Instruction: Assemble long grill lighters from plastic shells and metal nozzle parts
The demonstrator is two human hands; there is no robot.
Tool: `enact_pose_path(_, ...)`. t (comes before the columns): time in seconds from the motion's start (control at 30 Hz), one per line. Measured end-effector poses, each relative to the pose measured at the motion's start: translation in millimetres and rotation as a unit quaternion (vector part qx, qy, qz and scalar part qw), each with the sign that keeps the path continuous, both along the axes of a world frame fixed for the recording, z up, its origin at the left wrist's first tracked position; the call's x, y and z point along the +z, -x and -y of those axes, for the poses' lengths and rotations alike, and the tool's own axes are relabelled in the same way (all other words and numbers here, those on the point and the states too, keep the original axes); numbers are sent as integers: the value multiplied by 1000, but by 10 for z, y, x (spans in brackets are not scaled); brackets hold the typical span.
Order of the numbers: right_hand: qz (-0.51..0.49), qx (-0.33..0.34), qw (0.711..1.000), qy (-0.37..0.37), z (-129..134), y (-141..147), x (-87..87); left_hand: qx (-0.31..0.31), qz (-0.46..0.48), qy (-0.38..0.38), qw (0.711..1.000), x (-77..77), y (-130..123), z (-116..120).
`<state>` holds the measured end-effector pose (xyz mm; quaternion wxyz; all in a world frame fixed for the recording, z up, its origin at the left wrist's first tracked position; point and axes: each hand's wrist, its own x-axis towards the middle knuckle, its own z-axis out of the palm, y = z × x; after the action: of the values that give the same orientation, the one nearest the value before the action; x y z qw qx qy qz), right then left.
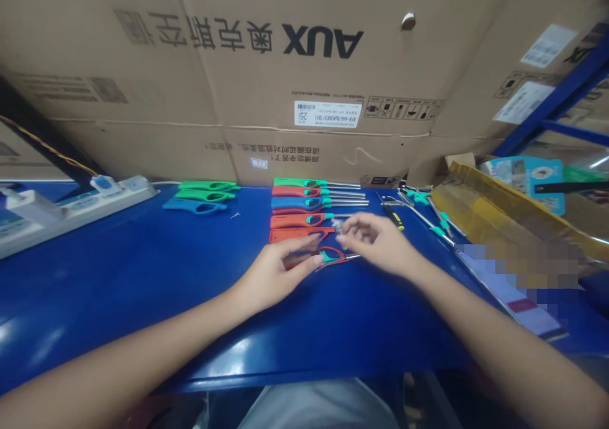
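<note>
My left hand (278, 277) rests on a red long-nosed utility lighter (304, 261) with a teal trigger, its fingers over the body. My right hand (375, 242) pinches a small silver metal part (338, 224) between its fingertips, just above that lighter. Beyond my hands lies a neat row of several red and blue lighters (302, 203) with steel nozzles, and some green ones among them. Further left are several plastic lighter shells (204, 196) in green and blue, without nozzles.
The blue worktable (143, 277) holds a white power strip (80, 212) at left. Teal-handled metal tools (423, 210) and a yellow-and-black screwdriver (394, 217) lie at right, near gold packaging (495, 207) and papers (509, 283). A large cardboard box (238, 80) stands behind.
</note>
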<state>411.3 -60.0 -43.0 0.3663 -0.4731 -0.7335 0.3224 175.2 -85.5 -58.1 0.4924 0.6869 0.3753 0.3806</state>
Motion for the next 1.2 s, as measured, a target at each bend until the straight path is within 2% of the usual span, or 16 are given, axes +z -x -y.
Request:
enact_pose_path(0.07, -24, 65, 997, 28, 155, 211, -70, -29, 31, 47, 998, -18, -34, 19)
enact_pose_path(0.17, -22, 98, 994, 29, 248, 317, -141, -41, 37, 81, 995, -55, -29, 14)
enact_pose_path(0.27, 29, 105, 992, -58, 212, 249, -165, -4, 59, 95, 994, -84, 9, -31)
enact_pose_path(0.37, 106, 121, 978, -135, 158, 149, -163, 48, 108, 131, 984, -56, 34, -83)
enact_pose_path(0.43, 176, 142, 961, -156, 141, 109, -158, 65, 153, 201, 965, -2, 43, -113)
enact_pose_path(0.53, 269, 171, 928, -191, 136, 93, -156, 71, 223, 325, 917, 95, 67, -163)
enact_pose_path(0.63, 267, 171, 927, -200, 136, 98, -162, 80, 259, 378, 885, 165, 99, -211)
enact_pose_path(0.7, 214, 169, 946, -176, 132, 104, -174, 70, 244, 391, 885, 186, 115, -225)
enact_pose_path(0.77, 146, 158, 967, -140, 121, 111, -192, 50, 205, 387, 898, 184, 122, -219)
enact_pose_path(0.9, 48, 114, 992, -14, 74, 120, -230, 19, 132, 343, 930, 131, 118, -181)
enact_pose_path(1.03, -45, 129, 984, 118, 15, 101, -256, -11, 80, 272, 959, 63, 108, -166)
enact_pose_path(1.13, -110, 159, 968, 160, -12, 78, -269, -29, 45, 226, 973, 29, 102, -172)
enact_pose_path(1.2, -128, 178, 962, 161, -17, 70, -269, -35, 32, 208, 977, 16, 100, -178)
